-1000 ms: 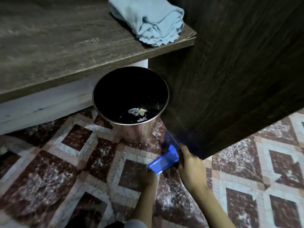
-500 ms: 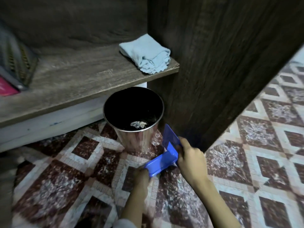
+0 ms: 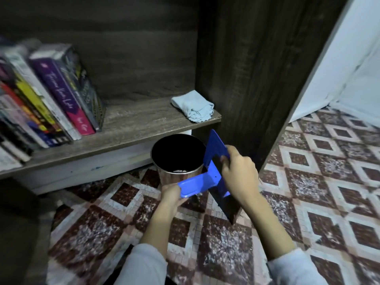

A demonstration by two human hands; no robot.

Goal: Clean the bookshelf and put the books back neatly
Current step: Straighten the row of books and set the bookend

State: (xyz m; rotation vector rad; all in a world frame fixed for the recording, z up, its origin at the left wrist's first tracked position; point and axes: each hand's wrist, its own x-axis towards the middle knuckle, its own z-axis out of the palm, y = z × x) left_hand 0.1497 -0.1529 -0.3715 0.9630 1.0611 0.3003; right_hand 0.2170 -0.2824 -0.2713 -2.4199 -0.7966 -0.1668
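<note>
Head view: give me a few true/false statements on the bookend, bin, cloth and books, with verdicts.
1. The left hand and the right hand both hold the blue bookend. True.
2. The light blue cloth lies inside the metal bin. False: it lies on the right end of the shelf, beside the side panel.
3. The books stand leaning at the left of the shelf. True.
4. The metal bin sits on the shelf. False: it stands on the tiled floor, below the shelf's front edge.
</note>
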